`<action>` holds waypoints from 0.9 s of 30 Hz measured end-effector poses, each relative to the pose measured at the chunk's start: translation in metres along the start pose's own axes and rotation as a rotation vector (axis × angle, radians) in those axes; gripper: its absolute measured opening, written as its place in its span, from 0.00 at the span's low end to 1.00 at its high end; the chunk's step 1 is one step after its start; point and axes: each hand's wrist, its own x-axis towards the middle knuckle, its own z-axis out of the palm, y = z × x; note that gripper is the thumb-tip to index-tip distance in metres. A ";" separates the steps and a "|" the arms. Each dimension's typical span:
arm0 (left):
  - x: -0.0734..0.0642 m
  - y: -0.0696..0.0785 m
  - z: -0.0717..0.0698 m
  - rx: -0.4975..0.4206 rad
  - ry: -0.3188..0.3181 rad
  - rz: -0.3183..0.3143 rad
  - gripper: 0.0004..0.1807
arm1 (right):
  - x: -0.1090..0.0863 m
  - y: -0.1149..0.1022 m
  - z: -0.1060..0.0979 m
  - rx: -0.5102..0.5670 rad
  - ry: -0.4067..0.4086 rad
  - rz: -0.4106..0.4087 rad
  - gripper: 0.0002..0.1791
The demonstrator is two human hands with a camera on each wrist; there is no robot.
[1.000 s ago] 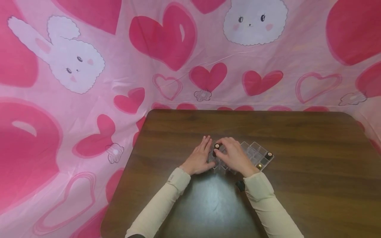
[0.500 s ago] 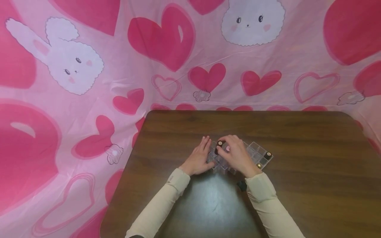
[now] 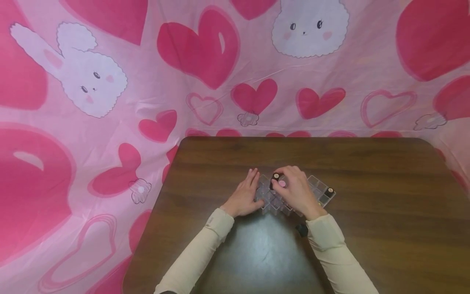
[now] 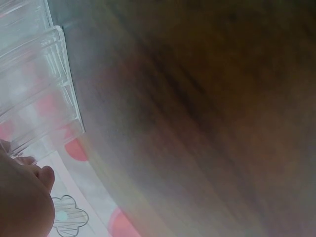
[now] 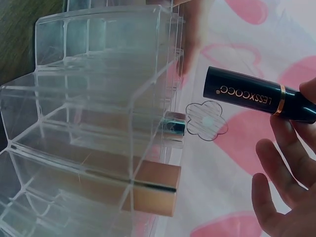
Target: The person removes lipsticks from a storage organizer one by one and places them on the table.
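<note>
My right hand (image 3: pixel 296 190) pinches a black lipstick tube (image 5: pixel 242 91) with a gold ring and gold lettering, holding it above a clear divided organizer (image 3: pixel 271 202). In the right wrist view the tube is apart from the organizer's compartments, between thumb and fingers. My left hand (image 3: pixel 242 197) lies along the organizer's left side with its fingers extended. A pink round top (image 3: pixel 282 183) shows beside my right fingers. In the right wrist view a rose-gold tube (image 5: pixel 157 187) stands in one compartment, and a small teal-and-clear top (image 5: pixel 174 126) sticks up behind it.
Another black tube (image 3: pixel 330 191) sits in the organizer's right end, and a gold item (image 3: pixel 320 204) is mostly covered by my right wrist. The brown wooden table (image 3: pixel 385 212) reaches back to a pink heart-patterned cloth (image 3: pixel 205 49). A dark object (image 3: pixel 302 230) shows beside the right cuff.
My right hand has moved rightward and slightly away from me with the lipstick tube, and the pink top has come into view beside it. The left hand stays in place.
</note>
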 end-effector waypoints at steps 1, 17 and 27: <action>0.000 0.000 0.000 -0.004 0.001 0.000 0.51 | 0.000 0.000 0.000 -0.001 0.003 0.000 0.12; 0.000 0.001 0.000 -0.012 0.006 0.007 0.51 | -0.004 0.014 -0.015 -0.019 0.049 0.060 0.12; 0.000 0.000 0.001 -0.007 -0.002 -0.002 0.51 | -0.006 0.022 -0.024 -0.027 0.094 0.092 0.12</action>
